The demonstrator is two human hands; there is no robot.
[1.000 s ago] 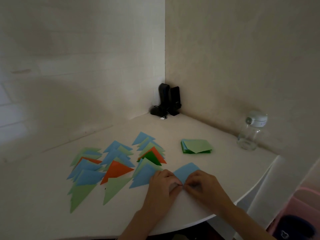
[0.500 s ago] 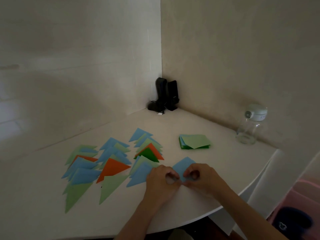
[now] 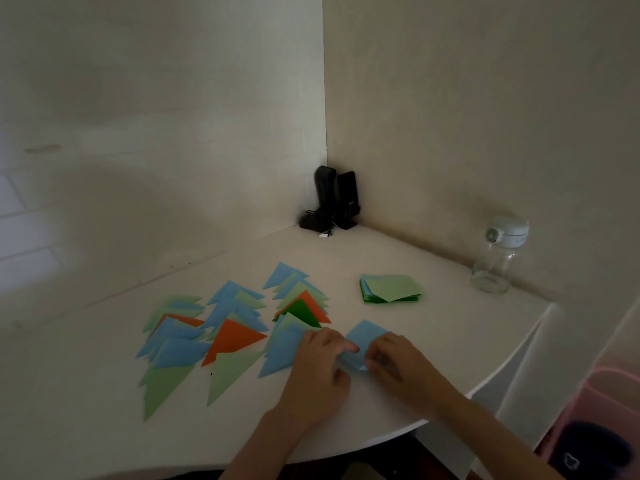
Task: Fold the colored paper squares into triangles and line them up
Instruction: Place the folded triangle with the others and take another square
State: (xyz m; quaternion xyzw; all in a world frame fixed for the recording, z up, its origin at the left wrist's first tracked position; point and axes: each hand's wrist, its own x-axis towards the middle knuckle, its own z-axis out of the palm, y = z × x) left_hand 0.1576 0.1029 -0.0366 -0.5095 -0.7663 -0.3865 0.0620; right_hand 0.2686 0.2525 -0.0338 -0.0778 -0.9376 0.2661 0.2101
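Both hands, left hand (image 3: 320, 367) and right hand (image 3: 398, 365), fingers pinching blue paper square (image 3: 363, 339), just right of folded triangles (image 3: 221, 332).

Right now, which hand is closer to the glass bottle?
Right. The right hand sits nearer the glass bottle, holding the blue paper; the left hand lies farther, beside the triangles.

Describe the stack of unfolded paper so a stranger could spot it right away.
Start at the clear bottle by the right wall on the white table. Left of it, apart from the rows of triangles, lies the stack. It alone is a pile of flat squares, light green on top with darker green edges beneath.
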